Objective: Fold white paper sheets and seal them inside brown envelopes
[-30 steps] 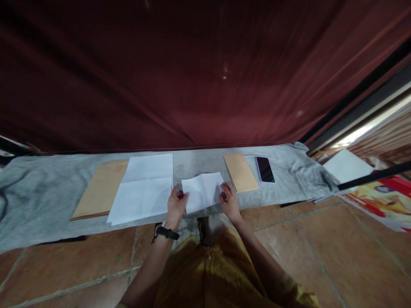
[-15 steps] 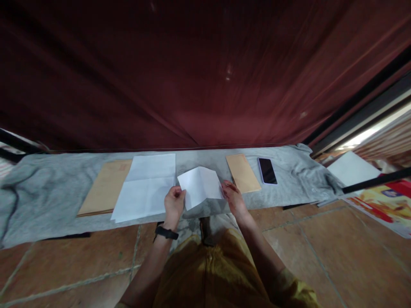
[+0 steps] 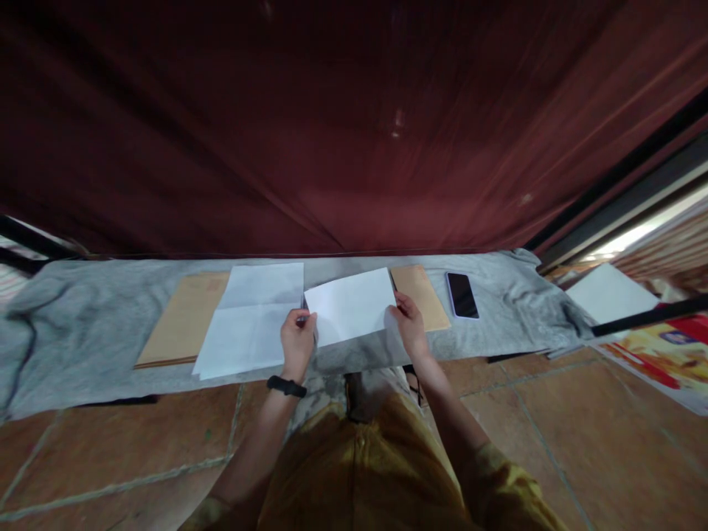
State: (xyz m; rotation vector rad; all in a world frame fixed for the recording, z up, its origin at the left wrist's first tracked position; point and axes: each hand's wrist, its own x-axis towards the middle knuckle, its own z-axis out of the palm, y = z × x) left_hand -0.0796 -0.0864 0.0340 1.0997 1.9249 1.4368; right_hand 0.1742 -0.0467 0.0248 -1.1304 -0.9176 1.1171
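A white sheet of paper (image 3: 349,304) is held flat between both hands just above a grey cloth (image 3: 82,324) spread on the floor. My left hand (image 3: 297,341), with a black band on its wrist, pinches the sheet's left edge. My right hand (image 3: 409,324) pinches its right edge. To the left of it lies a larger creased white sheet (image 3: 251,317), partly covering a brown envelope (image 3: 180,324). A smaller brown envelope (image 3: 423,295) lies right behind my right hand.
A dark phone (image 3: 462,294) lies on the cloth right of the small envelope. A dark red curtain (image 3: 332,125) hangs behind. At the far right are a white board (image 3: 611,291) and a colourful printed sheet (image 3: 664,350). Brown floor tiles (image 3: 580,428) lie in front.
The folded sheet has been lifted from the cloth and opened out flat between both hands. Both hands moved slightly up and away from me.
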